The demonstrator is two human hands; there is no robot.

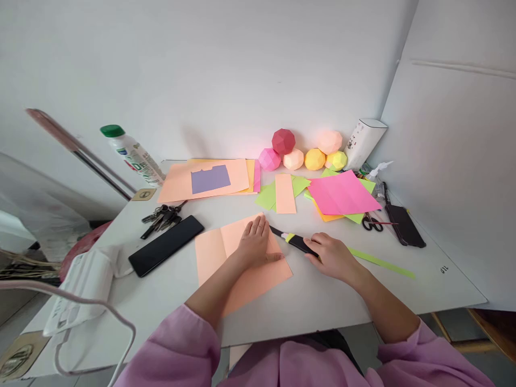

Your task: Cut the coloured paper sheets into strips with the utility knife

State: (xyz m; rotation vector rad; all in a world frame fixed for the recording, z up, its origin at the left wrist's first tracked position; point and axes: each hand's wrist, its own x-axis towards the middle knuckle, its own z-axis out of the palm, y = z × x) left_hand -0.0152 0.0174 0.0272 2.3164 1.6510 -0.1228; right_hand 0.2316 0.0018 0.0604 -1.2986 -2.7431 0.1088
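Observation:
My left hand (pixel 256 244) lies flat, fingers stretched out, on a peach sheet of paper (pixel 213 252) that shows a fold crease near its left side. My right hand (pixel 332 255) is closed round the rear end of a black utility knife (pixel 292 240) with a yellow slider. The knife's tip rests at the sheet's right edge, just beside my left thumb. A thin green paper strip (pixel 382 262) lies to the right of my right hand.
A black phone (pixel 166 244) and keys (pixel 163 216) lie at left. Stacks of coloured paper (pixel 207 180), a pink sheet (pixel 342 193), scissors (pixel 371 223), a second phone (pixel 405 226), several paper polyhedra (pixel 306 153) and a bottle (pixel 131 153) ring the white table (pixel 314 301).

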